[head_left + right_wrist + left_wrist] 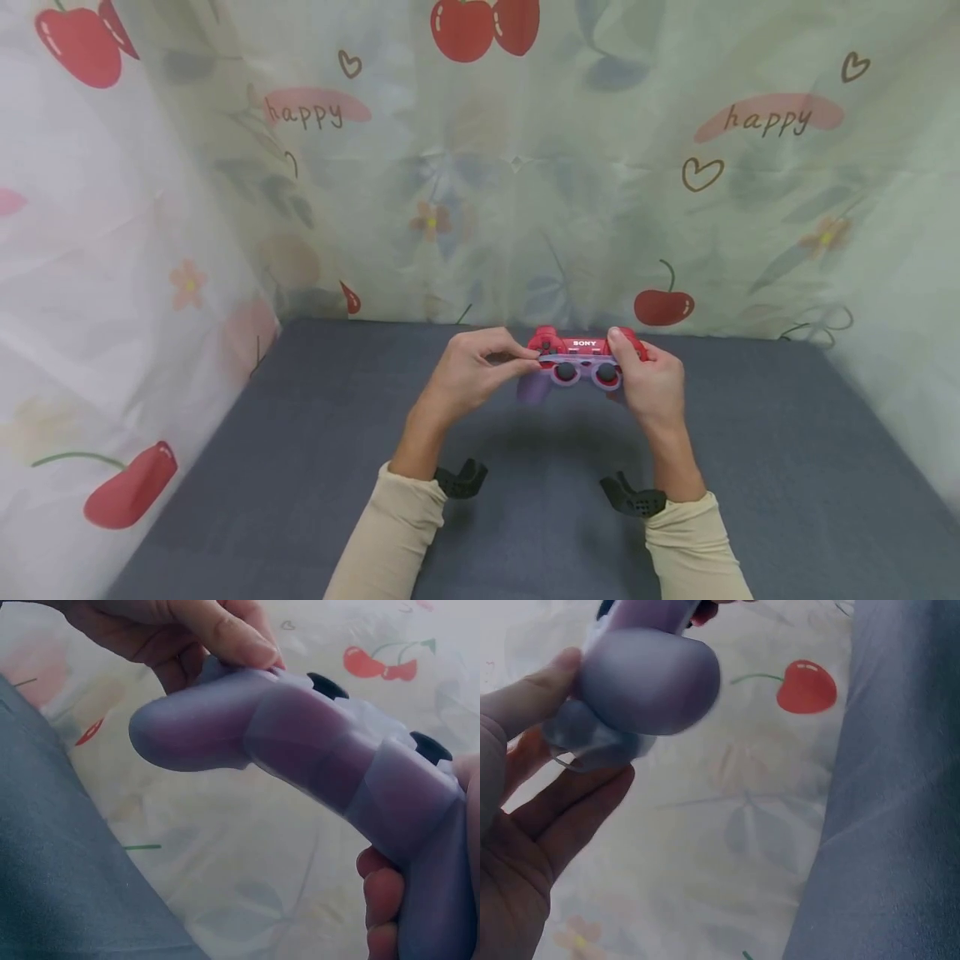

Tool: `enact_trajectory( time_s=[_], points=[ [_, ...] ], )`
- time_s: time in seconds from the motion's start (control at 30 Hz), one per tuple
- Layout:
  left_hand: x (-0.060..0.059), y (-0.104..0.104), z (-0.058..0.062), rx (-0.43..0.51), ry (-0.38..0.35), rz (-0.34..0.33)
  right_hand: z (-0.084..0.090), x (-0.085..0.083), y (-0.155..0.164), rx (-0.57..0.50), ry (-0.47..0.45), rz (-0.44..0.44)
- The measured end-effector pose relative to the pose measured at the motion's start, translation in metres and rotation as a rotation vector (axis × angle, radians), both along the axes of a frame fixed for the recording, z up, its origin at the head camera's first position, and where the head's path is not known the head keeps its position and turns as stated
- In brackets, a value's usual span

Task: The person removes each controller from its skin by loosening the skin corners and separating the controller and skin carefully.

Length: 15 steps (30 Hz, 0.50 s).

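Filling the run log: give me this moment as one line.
left hand: pinches purple cover edge | right hand: holds red controller | above grey table

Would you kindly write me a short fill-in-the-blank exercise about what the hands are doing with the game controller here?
1. The controller is red with the brand word ____ printed on it.
2. The cover partly fitted over it is coloured ____.
3. The left hand pinches the cover's edge while the right hand ____ the controller.
4. The printed cloth behind shows cherries and the word ____.

Missing words: Sony; purple; grips; happy
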<state>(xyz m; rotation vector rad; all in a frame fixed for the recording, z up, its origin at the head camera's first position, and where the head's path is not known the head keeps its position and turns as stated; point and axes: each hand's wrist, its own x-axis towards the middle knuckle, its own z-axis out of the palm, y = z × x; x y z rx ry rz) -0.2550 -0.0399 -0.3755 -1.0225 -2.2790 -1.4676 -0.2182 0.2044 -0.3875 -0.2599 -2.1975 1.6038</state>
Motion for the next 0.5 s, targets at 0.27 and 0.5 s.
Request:
enact_trajectory(
  time_s=[0.27,0.5],
  points=[
    [-0.0026,0.0007,-0.0020,0.096,-0.084,0.021,0.0013,0.0001,-0.0015,-0.002,0.012,-0.022],
    [-0.0044,0.0039,-0.0061,0.181,-0.057,0.040,0.0050,0.0036,-0.0053,-0.001,0.024,-0.046]
  ],
)
